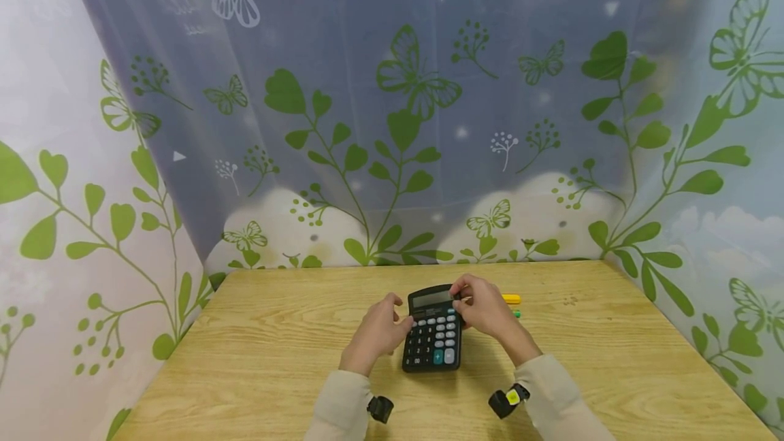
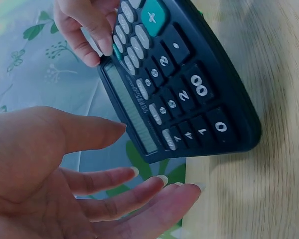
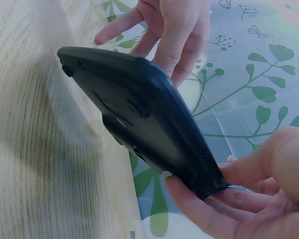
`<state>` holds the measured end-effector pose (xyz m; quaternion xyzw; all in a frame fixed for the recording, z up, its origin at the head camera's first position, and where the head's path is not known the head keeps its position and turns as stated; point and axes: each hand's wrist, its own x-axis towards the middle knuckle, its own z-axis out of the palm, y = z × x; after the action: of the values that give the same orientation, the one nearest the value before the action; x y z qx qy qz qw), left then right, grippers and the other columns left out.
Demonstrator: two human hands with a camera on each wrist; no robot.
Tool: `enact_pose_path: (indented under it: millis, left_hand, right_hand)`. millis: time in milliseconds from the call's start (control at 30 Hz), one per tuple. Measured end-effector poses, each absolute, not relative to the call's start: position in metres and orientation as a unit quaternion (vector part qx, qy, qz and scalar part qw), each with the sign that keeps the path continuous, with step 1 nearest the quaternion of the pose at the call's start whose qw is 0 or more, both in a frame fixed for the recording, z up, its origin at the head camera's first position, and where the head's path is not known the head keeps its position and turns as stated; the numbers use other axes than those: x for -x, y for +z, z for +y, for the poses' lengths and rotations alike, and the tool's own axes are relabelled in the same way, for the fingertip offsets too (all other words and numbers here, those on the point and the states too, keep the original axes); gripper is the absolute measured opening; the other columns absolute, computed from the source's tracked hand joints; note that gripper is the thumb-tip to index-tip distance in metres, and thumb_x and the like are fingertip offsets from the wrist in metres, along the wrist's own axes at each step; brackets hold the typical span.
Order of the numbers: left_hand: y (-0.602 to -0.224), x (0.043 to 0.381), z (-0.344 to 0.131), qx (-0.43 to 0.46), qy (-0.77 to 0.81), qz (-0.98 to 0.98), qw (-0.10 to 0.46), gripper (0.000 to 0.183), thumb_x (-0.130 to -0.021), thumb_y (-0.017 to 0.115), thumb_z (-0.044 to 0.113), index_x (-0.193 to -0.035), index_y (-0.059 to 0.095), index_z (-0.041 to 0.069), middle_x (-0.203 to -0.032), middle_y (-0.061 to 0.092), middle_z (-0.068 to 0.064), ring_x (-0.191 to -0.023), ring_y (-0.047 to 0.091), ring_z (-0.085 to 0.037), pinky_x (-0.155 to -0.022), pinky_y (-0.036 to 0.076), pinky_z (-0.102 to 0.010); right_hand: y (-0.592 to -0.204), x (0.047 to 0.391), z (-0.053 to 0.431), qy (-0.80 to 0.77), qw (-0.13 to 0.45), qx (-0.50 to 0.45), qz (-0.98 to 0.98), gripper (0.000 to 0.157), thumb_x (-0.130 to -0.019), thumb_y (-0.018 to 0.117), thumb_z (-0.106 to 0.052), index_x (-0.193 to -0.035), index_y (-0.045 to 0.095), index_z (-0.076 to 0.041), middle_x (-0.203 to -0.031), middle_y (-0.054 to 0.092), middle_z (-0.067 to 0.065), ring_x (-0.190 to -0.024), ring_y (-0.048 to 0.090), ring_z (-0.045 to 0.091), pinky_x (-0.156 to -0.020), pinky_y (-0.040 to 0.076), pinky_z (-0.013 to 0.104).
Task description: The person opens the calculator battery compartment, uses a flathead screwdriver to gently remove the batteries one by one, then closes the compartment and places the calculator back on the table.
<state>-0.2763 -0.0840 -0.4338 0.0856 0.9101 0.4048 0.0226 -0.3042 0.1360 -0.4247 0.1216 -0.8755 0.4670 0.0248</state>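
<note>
A black desk calculator [image 1: 429, 332] with grey, black and teal keys is tilted up off the wooden table. My right hand [image 1: 484, 305] grips its upper right corner, thumb on the front and fingers behind, as the right wrist view shows. Its dark underside [image 3: 134, 114] with small feet faces the right wrist camera. On the other side my left hand [image 1: 378, 332] is beside the calculator's left edge. In the left wrist view the fingers of this hand are spread and extended, with the thumb near the display [image 2: 132, 109].
A yellow pen-like item [image 1: 511, 299] and a green-tipped one [image 1: 517, 314] lie on the table [image 1: 275, 332] just behind the right hand. A curtain [image 1: 343, 121] printed with leaves and butterflies hangs along the table's back and sides.
</note>
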Motion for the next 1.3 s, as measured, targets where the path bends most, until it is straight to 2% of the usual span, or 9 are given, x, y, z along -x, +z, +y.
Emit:
enact_pose_path:
  millis: [233,367,467,567,633,733,833,1100,1300]
  left_hand:
    - [-0.436,0.279,-0.085,-0.08,0.412,0.907,0.032,0.046,-0.105,0.057,0.013,-0.146,0.046,-0.005,-0.117,0.064,-0.026,-0.059,0.061,-0.019,-0.051,0.055,-0.032]
    - [-0.437,0.281,-0.085,-0.077,0.407,0.909,0.043,0.043,-0.105,0.046,0.001,-0.147,0.045,-0.005,-0.095,0.064,-0.014,-0.048,0.051,-0.014,-0.046,0.046,-0.026]
    - [-0.439,0.283,-0.085,-0.076,0.405,0.91,0.051,0.05,-0.099,0.044,-0.007,-0.149,0.043,-0.006,-0.072,0.051,-0.002,-0.044,0.039,-0.01,-0.043,0.04,-0.022]
    - [-0.443,0.285,-0.086,-0.075,0.403,0.91,0.059,0.056,-0.095,0.045,-0.01,-0.15,0.042,-0.008,-0.064,0.041,0.002,-0.047,0.036,-0.01,-0.045,0.041,-0.022]
    - [-0.445,0.286,-0.086,-0.075,0.403,0.91,0.062,0.057,-0.092,0.047,-0.011,-0.149,0.043,-0.008,-0.068,0.047,-0.002,-0.053,0.042,-0.012,-0.047,0.047,-0.025]
    - [-0.448,0.288,-0.086,-0.076,0.415,0.904,0.07,0.056,-0.092,0.048,-0.013,-0.147,0.044,-0.009,-0.096,0.064,-0.017,-0.079,0.064,-0.023,-0.053,0.06,-0.033]
    - [-0.451,0.288,-0.085,-0.077,0.431,0.895,0.078,0.057,-0.091,0.048,-0.013,-0.147,0.043,-0.009,-0.122,0.064,-0.029,-0.103,0.069,-0.036,-0.057,0.065,-0.04]
    - [-0.454,0.287,-0.083,-0.089,0.423,0.899,0.068,0.056,-0.091,0.048,-0.012,-0.147,0.043,-0.01,-0.095,0.065,-0.018,-0.06,0.07,-0.031,-0.054,0.063,-0.04]
    - [-0.454,0.288,-0.084,-0.087,0.432,0.894,0.076,0.054,-0.093,0.047,-0.01,-0.147,0.042,-0.01,-0.094,0.062,-0.014,-0.058,0.068,-0.026,-0.053,0.063,-0.038]
  right_hand:
    - [-0.425,0.304,0.136,0.473,0.023,-0.125,-0.872,0.014,-0.098,0.06,0.007,-0.111,0.063,0.002,-0.106,0.071,0.019,-0.075,0.069,0.018,-0.061,0.066,0.038]
    - [-0.424,0.304,0.136,0.478,0.02,-0.129,-0.869,0.014,-0.098,0.06,0.007,-0.111,0.063,0.002,-0.107,0.071,0.019,-0.075,0.069,0.018,-0.062,0.066,0.04]
    - [-0.424,0.303,0.136,0.482,0.017,-0.132,-0.866,0.014,-0.098,0.06,0.007,-0.111,0.062,0.002,-0.107,0.07,0.02,-0.075,0.069,0.019,-0.063,0.066,0.042]
    - [-0.423,0.303,0.137,0.484,0.017,-0.137,-0.864,0.013,-0.098,0.06,0.007,-0.11,0.062,0.001,-0.106,0.071,0.019,-0.076,0.069,0.019,-0.064,0.066,0.044]
    - [-0.423,0.304,0.138,0.483,0.017,-0.142,-0.864,0.013,-0.099,0.06,0.007,-0.11,0.062,0.001,-0.106,0.071,0.019,-0.076,0.069,0.018,-0.064,0.066,0.044]
    - [-0.423,0.304,0.138,0.484,0.015,-0.147,-0.863,0.013,-0.099,0.06,0.006,-0.11,0.062,0.001,-0.106,0.07,0.018,-0.076,0.069,0.018,-0.064,0.066,0.044]
    - [-0.423,0.303,0.138,0.485,0.014,-0.15,-0.862,0.013,-0.099,0.06,0.007,-0.11,0.061,0.001,-0.105,0.071,0.018,-0.077,0.069,0.018,-0.064,0.066,0.044]
    - [-0.421,0.303,0.138,0.489,0.011,-0.155,-0.859,0.013,-0.098,0.06,0.007,-0.109,0.061,0.0,-0.105,0.071,0.018,-0.077,0.069,0.018,-0.063,0.066,0.044]
    - [-0.422,0.304,0.139,0.494,0.007,-0.159,-0.855,0.012,-0.099,0.059,0.007,-0.109,0.061,0.001,-0.106,0.07,0.019,-0.078,0.069,0.019,-0.065,0.066,0.046]
